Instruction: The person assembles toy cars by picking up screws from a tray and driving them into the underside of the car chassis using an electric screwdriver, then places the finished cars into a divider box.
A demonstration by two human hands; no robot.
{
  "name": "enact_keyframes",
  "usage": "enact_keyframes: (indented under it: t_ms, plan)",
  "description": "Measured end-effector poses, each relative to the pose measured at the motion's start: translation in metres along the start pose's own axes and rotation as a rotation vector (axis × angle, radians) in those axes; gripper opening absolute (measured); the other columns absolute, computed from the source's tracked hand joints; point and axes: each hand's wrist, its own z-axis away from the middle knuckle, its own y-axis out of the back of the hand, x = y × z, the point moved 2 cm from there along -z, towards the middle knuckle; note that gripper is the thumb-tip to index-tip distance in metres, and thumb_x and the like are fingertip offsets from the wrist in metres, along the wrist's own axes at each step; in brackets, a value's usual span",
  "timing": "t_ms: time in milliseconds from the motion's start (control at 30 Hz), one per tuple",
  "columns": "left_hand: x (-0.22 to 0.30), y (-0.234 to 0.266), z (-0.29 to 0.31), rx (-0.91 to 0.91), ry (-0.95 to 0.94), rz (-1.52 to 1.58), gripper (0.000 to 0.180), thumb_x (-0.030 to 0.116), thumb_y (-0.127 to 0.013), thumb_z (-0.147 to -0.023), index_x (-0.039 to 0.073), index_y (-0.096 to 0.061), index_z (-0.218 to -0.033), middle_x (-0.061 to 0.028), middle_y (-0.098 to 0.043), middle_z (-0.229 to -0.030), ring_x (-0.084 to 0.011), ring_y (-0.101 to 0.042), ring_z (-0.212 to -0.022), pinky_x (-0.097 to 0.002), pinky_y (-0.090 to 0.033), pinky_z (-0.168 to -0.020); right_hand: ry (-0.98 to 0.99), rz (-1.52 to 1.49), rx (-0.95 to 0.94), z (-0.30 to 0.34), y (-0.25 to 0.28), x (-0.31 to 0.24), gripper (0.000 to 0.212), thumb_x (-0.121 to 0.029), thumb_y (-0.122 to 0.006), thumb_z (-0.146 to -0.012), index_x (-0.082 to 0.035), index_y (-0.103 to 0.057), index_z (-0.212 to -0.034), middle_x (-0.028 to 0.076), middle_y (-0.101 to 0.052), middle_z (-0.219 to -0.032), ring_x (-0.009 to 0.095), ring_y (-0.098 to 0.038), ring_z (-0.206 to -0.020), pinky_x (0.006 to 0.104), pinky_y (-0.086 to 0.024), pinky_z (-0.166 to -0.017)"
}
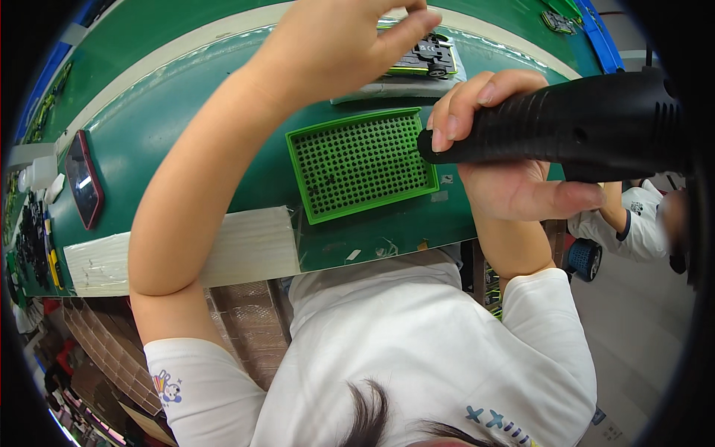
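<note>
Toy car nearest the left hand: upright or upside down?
Upside down. The toy car shows its black underside facing up, wheel exposed.

A green worktable (130, 160) stands beside pale grey floor (633, 328) at right.

The green table (268, 171) spreads beneath both hands. Directly on it, a green tray (372, 203) sits just left of the right hand (503, 186). A pale pad (395, 89) lies below and right of the left hand (335, 48). Well left of that hand is a dark, red-edged phone (86, 179); nearer the body, a whitish sheet (253, 242). Small scraps (353, 255) lie below-left of the right hand.
</note>
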Motion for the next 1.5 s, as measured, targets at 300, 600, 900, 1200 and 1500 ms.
enact_keyframes:
  t_ms: [300,600,900,1200,1500]
  plan:
    - [-0.047,0.001,0.061,0.109,0.188,-0.190,0.052,0.033,-0.065,-0.089,0.005,-0.051,-0.131,-0.0139,-0.058,-0.126,-0.0262,-0.054,-0.119,-0.0380,-0.041,-0.101,0.031,-0.049,0.134,-0.002,-0.003,0.001,0.116,-0.103,-0.025,-0.052,0.002,-0.051,-0.097,0.011,-0.059,-0.072,0.017,-0.058,-0.062,0.0269,-0.051,-0.058]
    - [-0.053,-0.007,0.077,-0.011,0.357,0.017,0.077,0.030,-0.083,-0.070,0.001,-0.047,-0.132,-0.0167,-0.056,-0.128,-0.0282,-0.053,-0.121,-0.0366,-0.041,-0.103,0.034,-0.124,-0.144,-0.048,0.016,-0.011,0.106,-0.096,-0.040,-0.064,-0.002,-0.048,-0.113,0.010,-0.056,-0.090,0.018,-0.056,-0.071,0.0321,-0.046,-0.067]
    - [-0.058,-0.007,0.075,0.006,0.310,0.051,0.066,0.024,-0.082,-0.072,0.002,-0.053,-0.126,-0.0157,-0.056,-0.126,-0.0302,-0.055,-0.118,-0.0367,-0.043,-0.101,0.076,-0.065,-0.209,-0.123,-0.020,0.020,0.110,-0.098,-0.038,-0.061,-0.002,-0.052,-0.112,0.009,-0.056,-0.088,0.019,-0.056,-0.071,0.0325,-0.044,-0.066]
    - [-0.061,-0.009,0.074,0.019,0.300,0.076,0.066,0.020,-0.084,-0.070,0.002,-0.052,-0.126,-0.0156,-0.056,-0.126,-0.0305,-0.055,-0.116,-0.0373,-0.044,-0.099,0.032,-0.130,-0.303,-0.126,-0.018,0.038,0.109,-0.098,-0.038,-0.060,-0.002,-0.053,-0.110,0.009,-0.056,-0.085,0.019,-0.055,-0.068,0.0320,-0.044,-0.063]
    - [-0.064,-0.011,0.074,0.081,0.279,0.085,0.056,0.023,-0.083,-0.068,0.003,-0.057,-0.114,-0.0126,-0.060,-0.113,-0.0330,-0.057,-0.107,-0.0405,-0.047,-0.092,-0.012,-0.189,-0.410,-0.128,-0.008,0.051,0.109,-0.099,-0.037,-0.059,-0.002,-0.053,-0.108,0.008,-0.056,-0.081,0.019,-0.055,-0.064,0.0315,-0.044,-0.060]
